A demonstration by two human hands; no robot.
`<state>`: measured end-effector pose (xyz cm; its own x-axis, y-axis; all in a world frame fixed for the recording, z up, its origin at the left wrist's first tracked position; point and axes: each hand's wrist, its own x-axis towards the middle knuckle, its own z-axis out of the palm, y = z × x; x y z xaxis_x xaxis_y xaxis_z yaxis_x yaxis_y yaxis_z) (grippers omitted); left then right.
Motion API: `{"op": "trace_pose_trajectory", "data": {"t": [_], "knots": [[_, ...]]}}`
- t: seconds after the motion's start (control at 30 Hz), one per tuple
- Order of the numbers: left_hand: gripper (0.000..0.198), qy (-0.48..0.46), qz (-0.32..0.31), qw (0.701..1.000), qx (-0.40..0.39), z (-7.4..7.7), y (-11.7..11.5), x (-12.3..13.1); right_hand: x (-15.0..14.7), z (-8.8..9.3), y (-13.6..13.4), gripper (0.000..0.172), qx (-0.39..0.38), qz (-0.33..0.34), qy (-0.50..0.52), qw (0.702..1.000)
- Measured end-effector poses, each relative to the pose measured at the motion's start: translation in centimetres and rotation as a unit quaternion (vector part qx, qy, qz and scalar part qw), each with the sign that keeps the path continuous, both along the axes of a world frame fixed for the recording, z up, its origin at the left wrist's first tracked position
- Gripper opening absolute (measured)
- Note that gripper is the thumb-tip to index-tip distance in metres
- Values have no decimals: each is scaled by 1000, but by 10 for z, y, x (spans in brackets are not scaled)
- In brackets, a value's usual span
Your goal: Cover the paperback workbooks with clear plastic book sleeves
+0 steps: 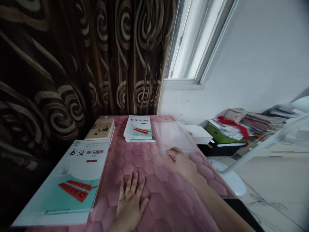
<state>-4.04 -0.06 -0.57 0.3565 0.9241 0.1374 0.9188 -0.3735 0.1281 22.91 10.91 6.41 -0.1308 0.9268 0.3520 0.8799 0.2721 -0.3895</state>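
Note:
My left hand (130, 201) lies flat on the pink quilted table cover (154, 167), fingers stretched out, holding nothing. My right hand (181, 161) reaches forward with its fingers curled on the near edge of a clear plastic sheet (172, 135) that lies on the cover. A white and teal book (70, 182) rests to the left of my left hand. Further back sit a stack of the same books (139, 129) and a tan book (100, 129).
A dark curtain with swirl patterns (72, 64) hangs behind the table. A window (193, 42) is at the upper right. A white box (199, 133), a green box and a pile of papers (243, 124) sit to the right, beside a white fan (277, 138).

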Motion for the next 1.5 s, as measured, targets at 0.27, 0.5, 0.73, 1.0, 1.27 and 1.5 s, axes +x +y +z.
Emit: {"op": "trace_pose_trajectory", "data": {"t": [0.27,0.5,0.73,1.0,1.27,1.5], "knots": [[70,-7,-8,998,56,-21,2,-3,-130,6,118,43,-43,77,-127,988],[76,-14,-12,997,80,-31,4,-6,-136,-7,153,42,-92,73,-172,978],[76,-18,0,997,69,-31,5,-3,-126,-9,137,29,-108,82,-218,966],[67,-68,-3,998,-14,-11,2,-2,-115,12,100,33,-56,143,-210,966],[57,-547,232,799,-92,0,17,-27,-66,-6,-43,52,5,205,-125,971],[55,-612,213,734,-205,12,23,-45,-46,-39,-142,52,-42,326,-65,942]]}}
